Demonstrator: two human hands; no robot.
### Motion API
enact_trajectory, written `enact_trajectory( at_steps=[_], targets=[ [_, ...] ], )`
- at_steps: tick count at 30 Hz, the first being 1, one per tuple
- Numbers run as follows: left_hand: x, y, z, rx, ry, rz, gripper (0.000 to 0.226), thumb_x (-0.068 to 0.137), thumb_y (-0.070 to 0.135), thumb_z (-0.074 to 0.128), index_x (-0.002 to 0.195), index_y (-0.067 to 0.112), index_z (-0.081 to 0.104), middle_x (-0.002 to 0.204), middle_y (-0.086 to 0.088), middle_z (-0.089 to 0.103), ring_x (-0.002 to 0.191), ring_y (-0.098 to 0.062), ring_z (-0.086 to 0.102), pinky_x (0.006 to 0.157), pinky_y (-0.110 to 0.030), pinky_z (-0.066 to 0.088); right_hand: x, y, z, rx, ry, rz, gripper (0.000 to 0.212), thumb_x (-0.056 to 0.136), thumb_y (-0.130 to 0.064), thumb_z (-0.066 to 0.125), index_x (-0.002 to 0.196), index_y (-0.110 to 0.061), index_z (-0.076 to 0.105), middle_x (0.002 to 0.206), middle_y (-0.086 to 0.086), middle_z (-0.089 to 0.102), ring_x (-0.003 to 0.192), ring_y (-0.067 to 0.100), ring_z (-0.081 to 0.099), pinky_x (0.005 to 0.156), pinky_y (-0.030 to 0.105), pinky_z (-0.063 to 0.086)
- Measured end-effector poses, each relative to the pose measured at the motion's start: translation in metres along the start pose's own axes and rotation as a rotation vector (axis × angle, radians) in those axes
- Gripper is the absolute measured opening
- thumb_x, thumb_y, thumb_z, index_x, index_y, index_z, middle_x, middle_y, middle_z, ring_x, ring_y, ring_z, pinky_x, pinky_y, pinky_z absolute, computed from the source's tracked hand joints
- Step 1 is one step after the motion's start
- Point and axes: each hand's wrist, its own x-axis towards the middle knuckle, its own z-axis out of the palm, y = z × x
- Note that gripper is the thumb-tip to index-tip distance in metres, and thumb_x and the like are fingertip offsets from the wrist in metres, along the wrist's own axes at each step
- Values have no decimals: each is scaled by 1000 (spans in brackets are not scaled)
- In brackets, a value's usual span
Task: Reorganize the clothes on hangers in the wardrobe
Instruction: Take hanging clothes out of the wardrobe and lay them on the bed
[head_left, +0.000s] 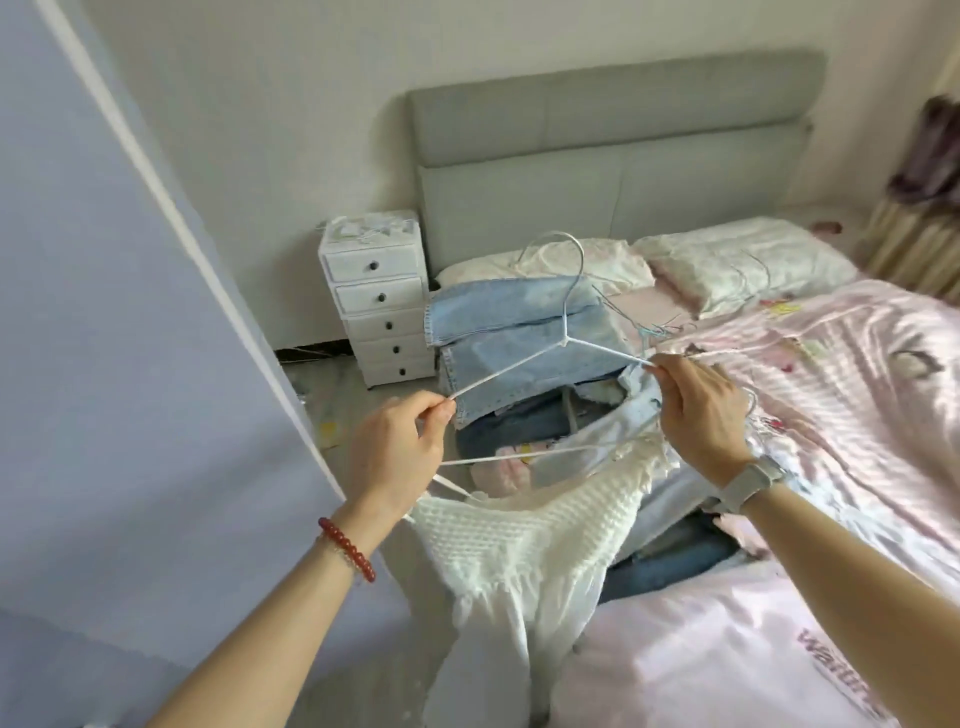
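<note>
Up over the bed (779, 649), each grip is pinched on one end of the hanger (563, 340): left hand (397, 452) at its left tip, right hand (698, 410) at its right. The dress (519, 540) hangs beneath them.

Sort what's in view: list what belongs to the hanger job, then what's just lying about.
Job in hand:
white wire hanger, gripped by left hand and right hand
white knitted garment hanging from it
folded jeans stacked on the bed
spare hangers on the pillows

Lying about:
white drawer unit
pillows
pink duvet
grey headboard
</note>
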Motion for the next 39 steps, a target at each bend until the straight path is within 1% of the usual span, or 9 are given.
enact_trajectory(
  at_steps=[4,7,12,18,21,24,28,32,39],
  targets=[
    [30,46,53,-58,70,167,14,84,22,63,78,13,71,71,-2,68,77,-28,60,74,-37,41,-20,37,-39,-112,7,214,37,91,-26,38,89,-2,66,65,13,67,51,29,61,50,29,42],
    [35,69,96,-103,55,140,34,87,28,58,116,9,59,121,-12,58,119,-31,48,103,-55,28,-55,51,-60,-168,42,518,29,93,-22,42,93,-5,66,75,15,70,62,34,64,51,32,40],
    [-5,56,157,-316,-399,47,77,91,34,52,146,3,7,154,-17,4,143,-26,3,115,-35,3,-111,61,-101,-278,176,969,21,95,-19,45,97,-13,65,85,16,68,79,38,60,62,31,28],
    [-31,44,221,-449,-887,-39,80,92,43,43,147,10,-4,156,-6,-4,143,-18,-3,116,-36,2,-139,41,-138,-324,357,1137,20,93,-20,46,95,-16,66,88,10,68,81,30,58,65,31,31],
    [-30,57,242,-600,-982,30,56,95,38,40,143,13,23,145,0,31,135,-16,28,107,-30,25,-154,34,-155,-329,429,1204,18,92,-22,47,95,-20,65,83,6,65,77,24,54,66,31,34],
    [-46,68,255,-582,-993,8,31,99,33,35,114,11,50,113,-5,56,106,-22,52,84,-25,34,-177,30,-171,-358,472,1330,15,92,-26,47,101,-24,60,91,11,67,82,30,59,66,33,38],
    [-92,65,231,-662,-895,46,21,99,16,36,83,8,46,72,-4,54,81,-38,54,62,-30,34,-208,19,-180,-434,416,1444,15,95,-28,43,103,-23,55,90,9,66,83,33,59,67,34,38],
    [-110,54,178,-758,-902,192,25,96,29,33,83,12,47,58,10,39,50,-4,40,49,-15,31,-230,8,-174,-487,254,1431,19,95,-29,43,104,-21,58,95,11,68,90,36,59,72,36,38],
    [-127,99,114,-893,-1243,310,19,89,38,43,75,25,47,63,16,45,56,5,42,57,-9,38,-266,-29,-173,-470,208,1390,19,92,-27,50,100,-15,63,84,14,68,81,36,60,63,30,32]
  ],
)
